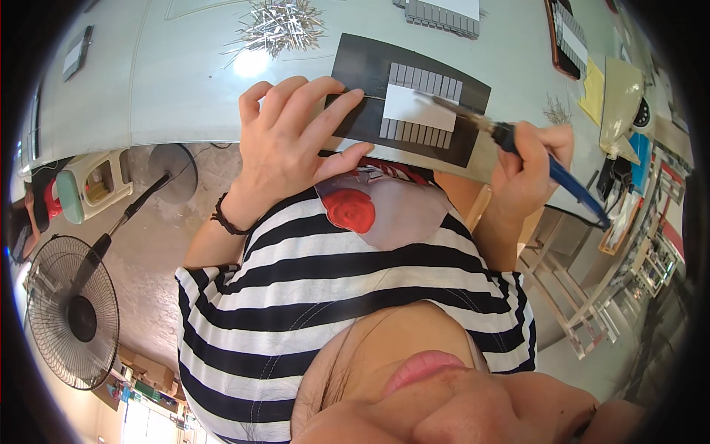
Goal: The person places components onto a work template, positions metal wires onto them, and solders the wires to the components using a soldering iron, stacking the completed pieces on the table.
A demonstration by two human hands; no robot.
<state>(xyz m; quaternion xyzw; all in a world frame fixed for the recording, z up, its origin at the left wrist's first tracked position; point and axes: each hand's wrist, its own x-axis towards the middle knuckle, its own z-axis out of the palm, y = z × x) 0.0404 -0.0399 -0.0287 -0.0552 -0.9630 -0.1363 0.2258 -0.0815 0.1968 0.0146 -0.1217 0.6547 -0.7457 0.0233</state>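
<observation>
My right hand [521,166] grips a soldering iron [566,181] by its blue handle. The iron's metal tip slants over a white rectangular piece [420,109], which has rows of narrow grey tabs along two sides. Beneath that piece lies a dark flat board [370,65] near the table's front edge. My left hand [285,137] rests at the board's left part, fingers stretched and thumb apart. At its index fingertip, a thin wire-like line runs toward the white piece; whether the finger presses on it is hard to tell.
A heap of thin metal pins [281,28] lies on the pale table [177,89]. Another grey-tabbed piece [444,16] sits at the back, and a phone-like case [563,44] at the right. A standing fan [81,318] and a stool [92,185] are on the left.
</observation>
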